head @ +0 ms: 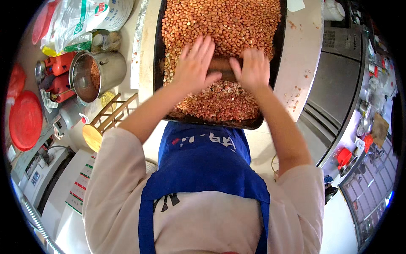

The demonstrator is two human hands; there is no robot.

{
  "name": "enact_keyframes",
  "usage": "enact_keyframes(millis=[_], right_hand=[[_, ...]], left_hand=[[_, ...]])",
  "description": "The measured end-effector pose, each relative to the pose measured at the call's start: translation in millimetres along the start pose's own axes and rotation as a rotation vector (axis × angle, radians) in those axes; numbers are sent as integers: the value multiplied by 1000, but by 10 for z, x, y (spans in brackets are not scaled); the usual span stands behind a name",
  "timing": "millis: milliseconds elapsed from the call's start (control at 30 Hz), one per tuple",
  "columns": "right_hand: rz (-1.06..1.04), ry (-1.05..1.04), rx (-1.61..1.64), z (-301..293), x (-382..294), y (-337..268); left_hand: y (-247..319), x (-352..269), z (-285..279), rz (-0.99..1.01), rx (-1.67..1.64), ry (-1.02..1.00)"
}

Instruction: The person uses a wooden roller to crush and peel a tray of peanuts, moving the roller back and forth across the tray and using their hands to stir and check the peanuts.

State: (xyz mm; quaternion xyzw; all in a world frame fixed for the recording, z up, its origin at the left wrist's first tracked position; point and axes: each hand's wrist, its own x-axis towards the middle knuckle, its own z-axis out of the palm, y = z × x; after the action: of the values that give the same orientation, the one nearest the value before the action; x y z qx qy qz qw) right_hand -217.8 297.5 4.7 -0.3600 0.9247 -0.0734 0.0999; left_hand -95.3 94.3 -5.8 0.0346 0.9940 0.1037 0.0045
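Observation:
A dark metal tray [160, 41] lies before me, holding a thick layer of red-skinned peanuts [222, 22]. Nearer to me in it is a patch of crushed or broken peanuts [219, 103]. Between the two lies a brown cylinder [220, 65], blurred, perhaps a roller. My left hand [195, 65] is at the cylinder's left end, palm down, with its fingers stretched forward over the peanuts. My right hand [252, 68] is at its right end, palm down, thumb pointing inward. Both hands are slightly blurred, and neither is closed around anything. Whether the palms press on the cylinder is hard to tell.
Peanut bits lie on the pale table [296, 63] right of the tray. To the left are a steel pot [111, 70] lying on its side in view, a wooden stool [92, 136], a red lid [26, 120] and a white printed sack [115, 14]. A steel cabinet [333, 82] stands at right.

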Motion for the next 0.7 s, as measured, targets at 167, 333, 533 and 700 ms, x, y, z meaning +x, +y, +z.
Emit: enact_keyframes(millis=[167,333,533,700], right_hand=[[66,107,0,-81,630,176],[-137,182,12,58,-511,-61],[-35,-187,69,-312,-328,-44],[-73,-24,40,-224,-890,55]], left_hand=[[-294,627,79,-219,-51,244],[298,-403,-85,21,-96,17],[339,-50,-299,-157,-173,-208],[635,-379,-120,-58,15,-80]])
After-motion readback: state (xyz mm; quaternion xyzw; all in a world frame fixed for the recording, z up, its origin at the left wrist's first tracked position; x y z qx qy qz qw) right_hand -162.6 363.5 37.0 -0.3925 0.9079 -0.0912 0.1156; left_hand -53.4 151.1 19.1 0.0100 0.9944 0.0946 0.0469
